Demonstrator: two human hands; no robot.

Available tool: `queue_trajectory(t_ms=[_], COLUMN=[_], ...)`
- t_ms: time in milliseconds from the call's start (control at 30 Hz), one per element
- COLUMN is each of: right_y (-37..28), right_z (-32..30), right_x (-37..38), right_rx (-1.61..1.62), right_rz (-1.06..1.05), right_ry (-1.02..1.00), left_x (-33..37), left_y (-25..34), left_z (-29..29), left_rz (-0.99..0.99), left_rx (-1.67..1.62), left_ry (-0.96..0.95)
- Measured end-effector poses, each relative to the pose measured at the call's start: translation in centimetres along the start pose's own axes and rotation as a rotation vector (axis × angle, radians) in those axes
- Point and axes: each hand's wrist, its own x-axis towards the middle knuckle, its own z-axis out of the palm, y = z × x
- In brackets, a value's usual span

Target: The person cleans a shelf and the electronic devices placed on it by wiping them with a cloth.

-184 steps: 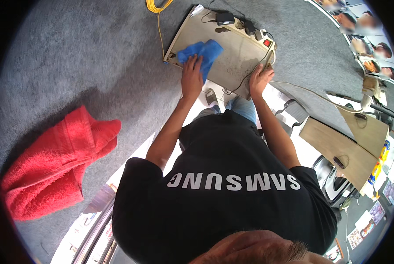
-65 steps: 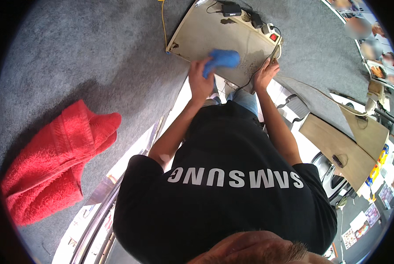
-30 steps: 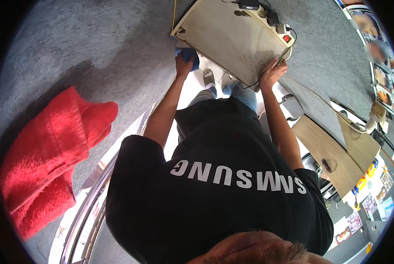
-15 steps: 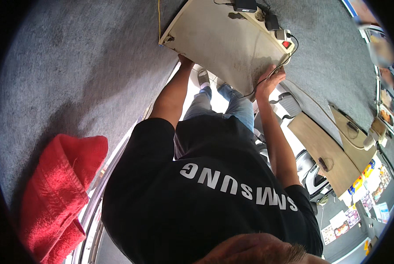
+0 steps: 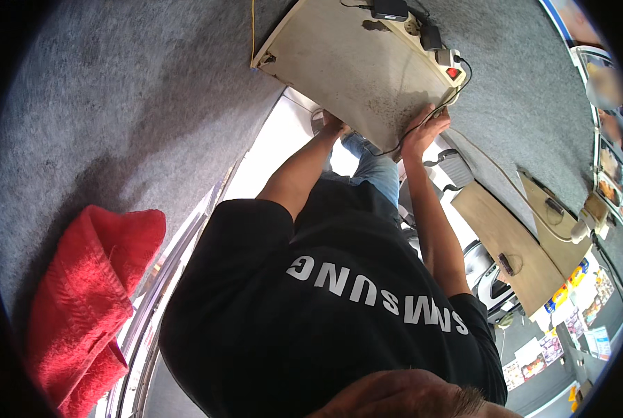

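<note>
A stained beige-grey shelf board (image 5: pixel 353 70) juts out at the top of the head view. My right hand (image 5: pixel 425 131) is wrapped round its near right corner, a thin black cable running across the fingers. Under the board's near edge reaches my left hand (image 5: pixel 335 125), most of its fingers hidden by the board. Along the right edge lies a cream power strip (image 5: pixel 433 63) with a red switch (image 5: pixel 453 72). Black power adapters (image 5: pixel 389 9) sit at its far end, and a white plug (image 5: pixel 447 57) is in the strip.
A red towel (image 5: pixel 92 299) hangs at lower left, beside metal rails (image 5: pixel 168 279). Grey textured wall (image 5: pixel 130 104) surrounds the board. A yellow cable (image 5: pixel 253 31) meets its left corner. Wooden cabinet panels (image 5: pixel 506 244), a chair (image 5: pixel 457 168) and pictures (image 5: pixel 607 167) stand to the right.
My left hand has slid rightward along the board's near edge, from close to the left corner toward the middle. The right hand stays at its corner.
</note>
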Motion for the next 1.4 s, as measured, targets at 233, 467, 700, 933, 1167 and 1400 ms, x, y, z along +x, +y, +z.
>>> queue_trajectory(t_ms=[233,467,700,933,1167,1400], right_y=[-0.8,-0.7,-0.8,-0.8,-1.5,0.1], right_z=[0.2,0.1,0.0,0.0,0.2,0.1], right_x=[0.0,0.0,0.0,0.1,-0.2,-0.1], right_rx=[0.003,-0.023,-0.037,-0.042,-0.010,-0.027], right_rz=[-0.016,0.006,0.032,-0.015,0.033,0.014], right_ry=[-0.004,-0.016,-0.060,-0.039,-0.033,0.000], left_x=[0.2,-1.2,-2.8,-3.4,-3.6,-5.4], left_y=[0.2,1.8,6.1,2.1,-0.2,-8.6], left_z=[1.3,2.7,1.0,0.3,-0.1,-7.9], left_rz=[0.062,0.120,0.138,0.315,0.449,0.223], left_rx=[-0.190,-0.566,-0.572,-0.073,-0.064,0.167], left_ry=[-0.032,0.111,-0.089,-0.060,0.126,-0.186])
